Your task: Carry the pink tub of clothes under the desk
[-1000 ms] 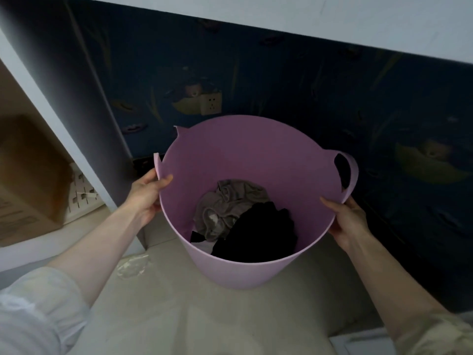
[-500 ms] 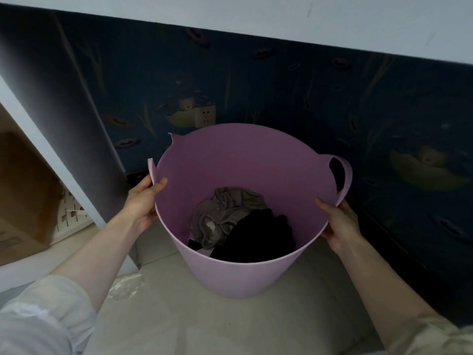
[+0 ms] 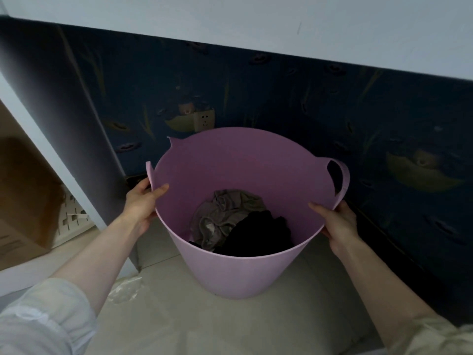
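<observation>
1. Gripping the rim, your left hand (image 3: 143,206) and right hand (image 3: 337,221) were each closed on the pink tub (image 3: 243,272), which sat low beneath the worktop (image 3: 256,26).
2. Its soft rim could have buckled, spilling the clothes (image 3: 235,224).

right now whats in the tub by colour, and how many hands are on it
grey crumpled garment: 1
black bundled garment: 1
hands gripping the pink plastic tub rim: 2, left hand and right hand
total: 4
</observation>
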